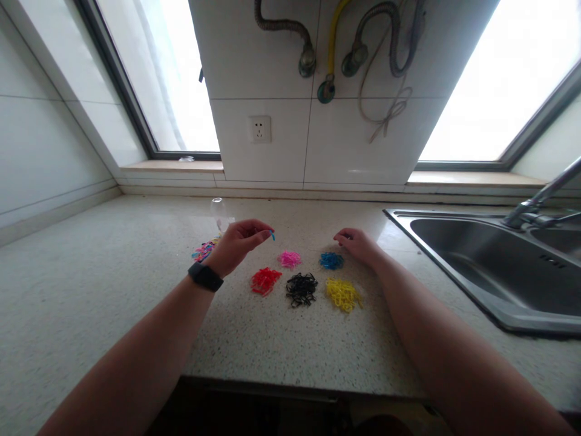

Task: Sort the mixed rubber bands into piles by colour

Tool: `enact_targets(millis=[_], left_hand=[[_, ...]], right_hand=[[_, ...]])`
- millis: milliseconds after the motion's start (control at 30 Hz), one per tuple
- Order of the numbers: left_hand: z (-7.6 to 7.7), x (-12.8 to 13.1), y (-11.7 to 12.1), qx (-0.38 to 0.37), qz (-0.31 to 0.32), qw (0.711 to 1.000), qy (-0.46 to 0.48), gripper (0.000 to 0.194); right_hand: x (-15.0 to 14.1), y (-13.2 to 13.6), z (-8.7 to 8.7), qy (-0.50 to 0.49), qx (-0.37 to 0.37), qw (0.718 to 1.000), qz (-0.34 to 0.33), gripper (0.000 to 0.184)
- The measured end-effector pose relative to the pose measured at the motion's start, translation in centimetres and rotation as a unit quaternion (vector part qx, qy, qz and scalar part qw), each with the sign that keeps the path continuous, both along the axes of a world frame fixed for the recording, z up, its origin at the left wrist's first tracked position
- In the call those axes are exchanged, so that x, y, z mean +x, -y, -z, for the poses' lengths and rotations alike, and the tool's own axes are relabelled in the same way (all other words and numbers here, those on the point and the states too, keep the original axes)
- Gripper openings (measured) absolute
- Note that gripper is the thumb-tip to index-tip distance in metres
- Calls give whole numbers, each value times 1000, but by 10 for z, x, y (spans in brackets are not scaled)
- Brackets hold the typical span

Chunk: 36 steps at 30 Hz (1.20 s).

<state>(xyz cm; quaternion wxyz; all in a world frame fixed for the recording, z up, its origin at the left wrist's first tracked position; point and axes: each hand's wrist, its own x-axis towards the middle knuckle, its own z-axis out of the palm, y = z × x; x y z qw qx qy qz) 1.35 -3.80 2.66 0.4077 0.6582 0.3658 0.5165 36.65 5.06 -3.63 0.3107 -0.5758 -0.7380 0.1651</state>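
Pinched between the thumb and forefinger of my left hand (238, 243) is a small blue rubber band (273, 235), held above the counter. Behind that wrist, partly hidden, lies a mixed-colour pile of bands (203, 250). My right hand (357, 246) is beside the blue pile (331, 261), its fingers drawn together; whether anything is in them I cannot make out. Between the hands are a pink pile (289, 259), a red pile (265, 281), a black pile (302, 289) and a yellow pile (344, 294), each of one colour.
A clear cup (218, 209) stands behind my left hand, partly covered by it. To the right, a steel sink (454, 297) with a tap (540, 200) is set into the speckled counter (254, 345). Hoses and a socket (260, 129) are on the tiled wall.
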Motion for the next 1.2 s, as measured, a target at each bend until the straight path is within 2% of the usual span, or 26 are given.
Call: enact_targets(millis=[367, 767, 1200], left_hand=[[-1, 5, 4, 12, 42, 999, 27, 18], [2, 7, 4, 33, 35, 999, -20, 20], [0, 13, 10, 66, 41, 995, -61, 19]], right_hand=[[-1, 0, 0, 16, 1, 1000, 1, 28], [-4, 4, -4, 12, -4, 1000, 8, 26], [-2, -1, 1, 19, 3, 1000, -1, 25]])
